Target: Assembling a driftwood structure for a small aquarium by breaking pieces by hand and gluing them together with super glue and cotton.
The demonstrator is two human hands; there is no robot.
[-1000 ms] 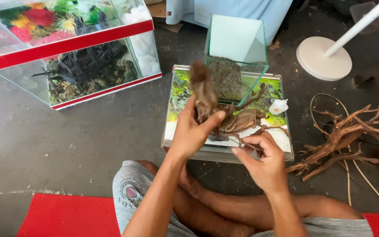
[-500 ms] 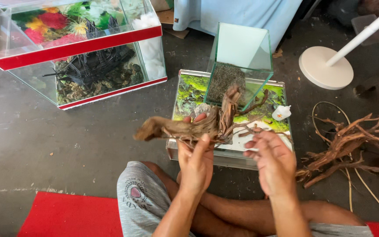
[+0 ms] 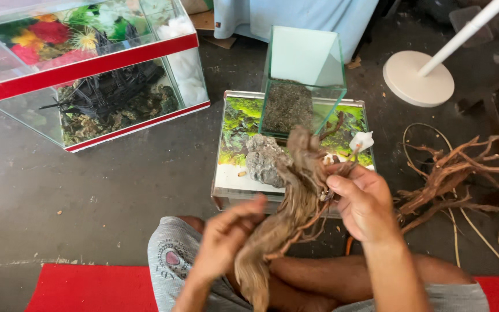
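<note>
Above the seated person's lap, a long, gnarled brown piece of driftwood [image 3: 287,214] is hanging tilted, its lower end over the knees and its upper end reaching up in front of a flat glass-topped box with a green mossy picture [image 3: 233,124]. The right hand [image 3: 364,199] is gripping the wood's thin rooty twigs, fingers curled around them. The left hand [image 3: 226,237] is pressing against the lower trunk with fingers half spread. A grey rough rock [image 3: 263,159] is lying on the box, beside a small glass cube tank holding dark soil [image 3: 302,81]. Tangled reddish branches [image 3: 457,173] are lying on the floor well to the right.
</note>
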